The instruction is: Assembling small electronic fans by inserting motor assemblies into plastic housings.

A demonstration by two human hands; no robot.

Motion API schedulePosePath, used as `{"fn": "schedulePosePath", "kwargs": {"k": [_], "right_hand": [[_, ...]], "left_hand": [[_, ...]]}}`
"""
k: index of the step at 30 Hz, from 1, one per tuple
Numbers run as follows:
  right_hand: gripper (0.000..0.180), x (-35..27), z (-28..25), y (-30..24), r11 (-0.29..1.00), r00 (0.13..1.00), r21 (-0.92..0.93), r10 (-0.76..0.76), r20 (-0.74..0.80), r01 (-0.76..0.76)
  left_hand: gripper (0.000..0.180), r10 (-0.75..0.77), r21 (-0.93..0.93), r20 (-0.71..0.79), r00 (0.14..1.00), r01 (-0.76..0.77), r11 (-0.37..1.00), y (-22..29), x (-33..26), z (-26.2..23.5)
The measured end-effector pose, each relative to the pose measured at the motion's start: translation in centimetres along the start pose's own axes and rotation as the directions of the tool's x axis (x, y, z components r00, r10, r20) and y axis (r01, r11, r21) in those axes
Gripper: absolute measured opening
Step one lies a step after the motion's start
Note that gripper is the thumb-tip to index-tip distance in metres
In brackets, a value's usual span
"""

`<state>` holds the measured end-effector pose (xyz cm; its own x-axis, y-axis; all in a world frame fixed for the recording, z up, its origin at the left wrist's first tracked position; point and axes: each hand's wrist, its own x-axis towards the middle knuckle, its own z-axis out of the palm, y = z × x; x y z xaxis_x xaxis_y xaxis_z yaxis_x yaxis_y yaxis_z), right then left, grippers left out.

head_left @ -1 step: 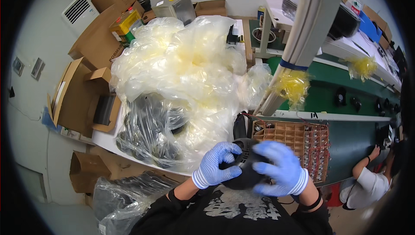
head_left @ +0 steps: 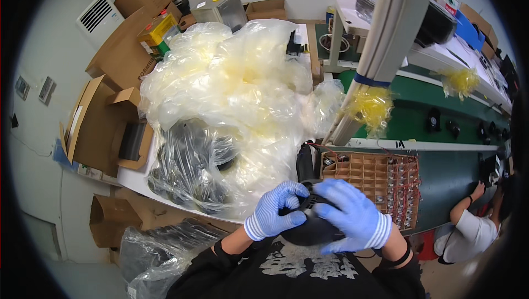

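In front of my chest is a black round plastic housing [head_left: 308, 235] with a row of narrow slots near its top. My left hand [head_left: 278, 210], in a blue striped glove, grips its left side, thumb and fingers curled on the edge. My right hand [head_left: 352, 213], gloved alike, lies over the top and right side with its fingers bent around the housing and slightly blurred. The housing's right side and underside are hidden. Just beyond it stands a dark, narrow object [head_left: 305, 162] that I cannot make out.
Clear plastic bags [head_left: 237, 79] heap over the white table on the left, some around black parts. To the right, a cardboard divider tray [head_left: 374, 189] holds small metal parts with red wires. Beyond the metal post [head_left: 380, 51] runs a green conveyor [head_left: 408, 113]. A co-worker [head_left: 468, 233] sits at right.
My right hand has shifted slightly left, its fingers now reaching further across the housing's top. The left hand keeps its grip.
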<state>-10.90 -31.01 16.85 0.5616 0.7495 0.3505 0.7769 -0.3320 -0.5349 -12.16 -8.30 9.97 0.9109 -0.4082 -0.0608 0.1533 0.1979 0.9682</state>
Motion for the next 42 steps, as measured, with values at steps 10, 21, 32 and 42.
{"fn": "schedulePosePath", "kwargs": {"k": [10, 21, 32, 42], "right_hand": [[0.086, -6.8, 2.3, 4.6, 0.808, 0.913, 0.560, 0.352, -0.208, -0.184], [0.094, -7.4, 5.8, 6.7, -0.091, 0.701, 0.950, 0.696, -0.153, 0.299], [0.043, -13.5, -3.5, 16.8, 0.131, 0.148, 0.589, 0.904, -0.400, 0.798], [0.038, -23.1, -3.2, 34.6, -0.019, -0.150, 0.827, 0.981, 0.125, 0.563]], "left_hand": [[0.060, -0.005, -0.225, 0.289, 0.957, 0.073, 0.972, 0.5, -0.1, -0.8], [0.052, 0.285, -0.367, 0.095, 0.954, -0.233, 0.901, -0.4, 0.9, 0.5], [0.048, 0.099, -0.325, 0.037, 0.994, -0.082, 0.942, -3.1, 3.4, 2.4], [0.044, 0.072, -0.236, -0.124, 0.990, -0.100, 0.967, -3.8, 3.7, -0.2]]}}
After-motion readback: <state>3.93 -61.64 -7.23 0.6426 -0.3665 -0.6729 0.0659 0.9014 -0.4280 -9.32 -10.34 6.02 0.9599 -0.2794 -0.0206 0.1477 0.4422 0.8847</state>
